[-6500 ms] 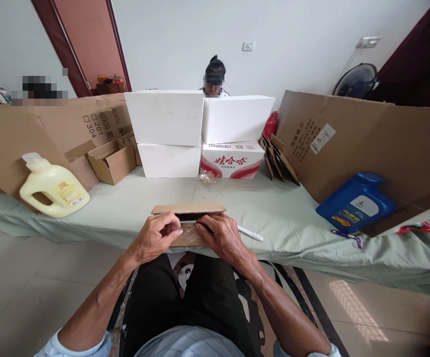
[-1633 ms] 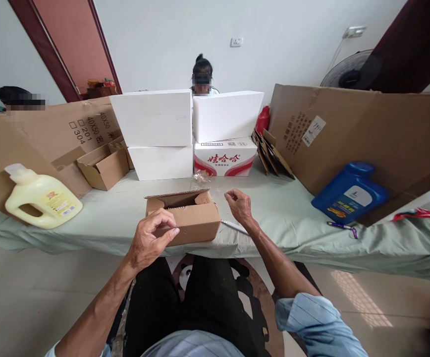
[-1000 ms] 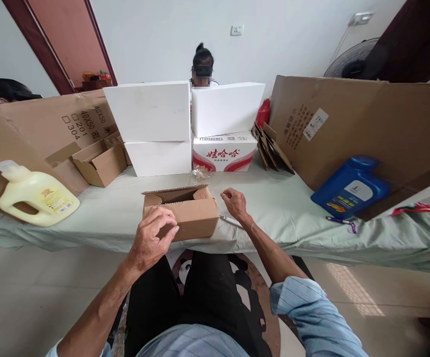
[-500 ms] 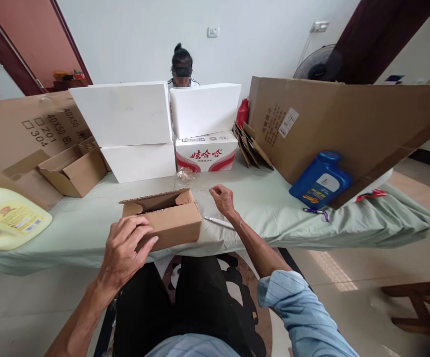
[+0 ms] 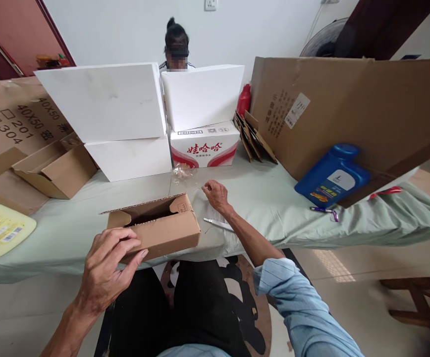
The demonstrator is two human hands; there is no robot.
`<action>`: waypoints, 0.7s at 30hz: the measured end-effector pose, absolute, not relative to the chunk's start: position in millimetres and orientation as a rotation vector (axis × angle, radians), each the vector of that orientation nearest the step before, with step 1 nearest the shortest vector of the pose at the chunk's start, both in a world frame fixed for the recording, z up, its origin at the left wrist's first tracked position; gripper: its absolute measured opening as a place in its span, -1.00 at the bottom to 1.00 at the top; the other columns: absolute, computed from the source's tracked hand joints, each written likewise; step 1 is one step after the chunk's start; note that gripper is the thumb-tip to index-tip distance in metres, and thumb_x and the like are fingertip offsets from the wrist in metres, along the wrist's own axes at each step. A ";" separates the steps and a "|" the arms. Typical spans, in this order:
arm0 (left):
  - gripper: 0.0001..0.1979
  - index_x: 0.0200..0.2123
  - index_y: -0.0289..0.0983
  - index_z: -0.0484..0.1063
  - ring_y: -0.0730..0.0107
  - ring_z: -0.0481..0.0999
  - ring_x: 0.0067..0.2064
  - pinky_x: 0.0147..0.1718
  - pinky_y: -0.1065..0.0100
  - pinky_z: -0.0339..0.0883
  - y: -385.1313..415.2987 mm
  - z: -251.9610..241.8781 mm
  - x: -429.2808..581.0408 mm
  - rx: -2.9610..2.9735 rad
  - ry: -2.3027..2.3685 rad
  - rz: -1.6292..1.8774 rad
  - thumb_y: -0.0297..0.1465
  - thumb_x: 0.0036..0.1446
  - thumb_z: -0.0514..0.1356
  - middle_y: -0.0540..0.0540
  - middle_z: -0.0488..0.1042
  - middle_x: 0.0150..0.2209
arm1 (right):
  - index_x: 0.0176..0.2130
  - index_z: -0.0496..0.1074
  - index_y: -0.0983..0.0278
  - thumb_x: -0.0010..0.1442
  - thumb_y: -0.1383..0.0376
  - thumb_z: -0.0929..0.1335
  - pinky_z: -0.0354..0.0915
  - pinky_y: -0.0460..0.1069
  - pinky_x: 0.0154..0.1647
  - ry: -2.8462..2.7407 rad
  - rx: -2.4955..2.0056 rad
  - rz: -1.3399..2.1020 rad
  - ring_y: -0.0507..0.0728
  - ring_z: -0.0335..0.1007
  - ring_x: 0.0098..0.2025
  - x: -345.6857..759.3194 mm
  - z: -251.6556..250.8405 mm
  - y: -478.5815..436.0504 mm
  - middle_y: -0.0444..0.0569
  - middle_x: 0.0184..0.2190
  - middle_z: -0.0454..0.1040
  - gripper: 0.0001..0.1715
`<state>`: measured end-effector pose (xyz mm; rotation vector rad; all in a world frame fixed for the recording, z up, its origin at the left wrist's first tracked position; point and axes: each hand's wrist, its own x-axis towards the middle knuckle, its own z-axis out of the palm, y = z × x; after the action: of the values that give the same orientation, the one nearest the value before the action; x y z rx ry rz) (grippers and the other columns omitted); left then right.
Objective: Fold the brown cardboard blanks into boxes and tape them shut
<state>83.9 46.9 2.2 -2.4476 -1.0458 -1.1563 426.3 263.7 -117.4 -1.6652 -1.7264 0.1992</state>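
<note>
In front of me a small brown cardboard box [image 5: 166, 234] stands on the cloth with its top flaps raised and its inside dark. My left hand [image 5: 113, 260] is curled at the box's near left corner, fingers over the edge and thumb at the front face. Beyond the box's right end, my right hand [image 5: 216, 194] is held with its fingertips pinched together; what they hold, if anything, is too small to make out. A slim white utility knife [image 5: 218, 224] lies on the cloth just below that hand. Crumpled clear plastic [image 5: 183, 171] lies farther back.
White boxes [image 5: 126, 158] and a red-printed carton [image 5: 204, 148] are stacked behind. Large cardboard sheets [image 5: 334, 109] flank both sides. A blue bottle [image 5: 332, 176], a purple-handled item [image 5: 324, 210] and a pale yellow jug [image 5: 3, 228] sit at the sides. A person [image 5: 177, 44] is across the table.
The view has shifted slightly, so the table things appear moved. My left hand stays at the box corner, and my right hand stays pinched near the box's right end.
</note>
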 end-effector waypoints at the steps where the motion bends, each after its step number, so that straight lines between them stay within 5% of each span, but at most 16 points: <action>1: -0.77 -0.10 -0.24 0.51 0.15 0.61 -0.09 -0.04 0.09 0.45 47.1 2.8 84.1 -2.454 -1.044 -1.153 -0.60 0.28 0.42 -0.16 0.58 -0.13 | -0.25 0.55 0.20 0.34 0.27 0.36 0.06 -0.01 -0.28 -1.737 -1.682 0.195 0.14 0.36 -0.27 426.2 -120.1 265.7 -0.01 -0.24 0.61 -0.86; 21: -0.75 -0.11 -0.19 0.52 0.13 0.63 -0.07 -0.01 0.03 0.51 48.2 0.1 83.9 -2.479 -1.153 -1.164 -0.58 0.26 0.43 -0.12 0.60 -0.13 | 0.13 0.51 0.18 0.41 0.24 0.37 0.28 0.10 -0.03 -1.784 -1.981 0.201 0.32 0.49 0.05 427.0 -139.4 286.5 0.15 0.13 0.58 -0.67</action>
<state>83.9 48.2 0.1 -2.4787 -1.1527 -1.1642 427.0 286.5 -139.4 -1.9814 -1.7843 0.2010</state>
